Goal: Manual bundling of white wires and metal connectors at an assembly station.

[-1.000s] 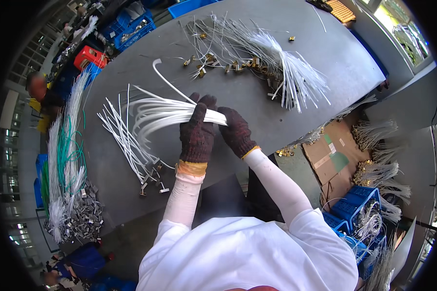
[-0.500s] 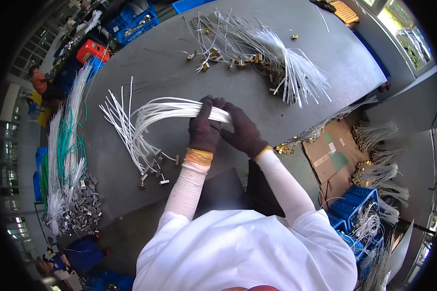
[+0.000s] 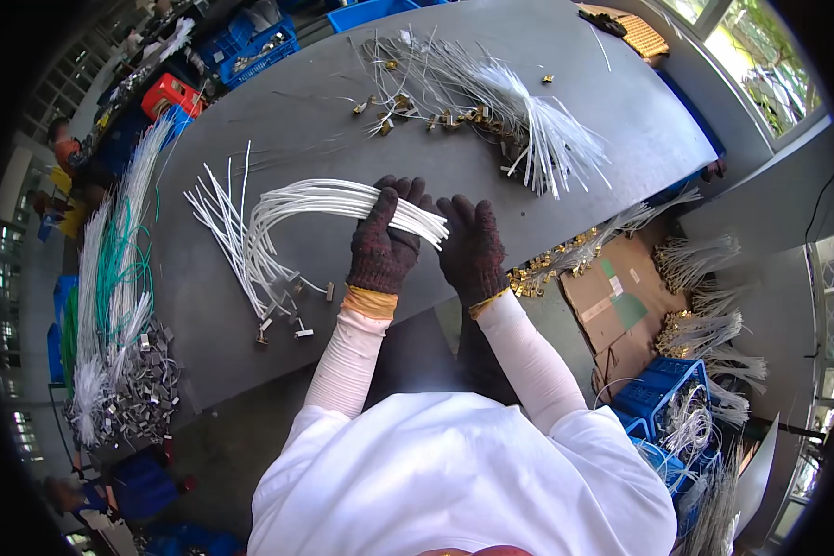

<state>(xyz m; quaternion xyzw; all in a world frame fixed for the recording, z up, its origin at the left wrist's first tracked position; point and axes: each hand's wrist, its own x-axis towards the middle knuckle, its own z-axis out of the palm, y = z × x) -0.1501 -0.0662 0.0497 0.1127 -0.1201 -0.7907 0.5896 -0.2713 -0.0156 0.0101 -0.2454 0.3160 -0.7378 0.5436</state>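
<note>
A bundle of white cables (image 3: 315,196) arches over the grey table, and my left hand (image 3: 385,236), in a dark glove, is closed round it near its right end. The cut tips stick out past my left hand toward my right hand (image 3: 473,250). That hand, gloved too, is upright beside the tips with its fingers extended and holds nothing. Small metal end pieces (image 3: 303,329) sit at the bundle's lower left end, near the table edge. Several more white strands (image 3: 218,218) fan out on the left.
A pile of thin pale cables (image 3: 537,120) with brass-coloured ends lies at the table's far side. Cable bundles with metal ends (image 3: 130,315) line the left edge. At right are cardboard (image 3: 612,306), cable bundles and a blue crate (image 3: 663,389). People work at far left.
My right hand has come off the cable bundle and moved slightly right, its fingers opening upward. My left hand still grips the bundle, whose cut ends now show. The whole view has shifted slightly.
</note>
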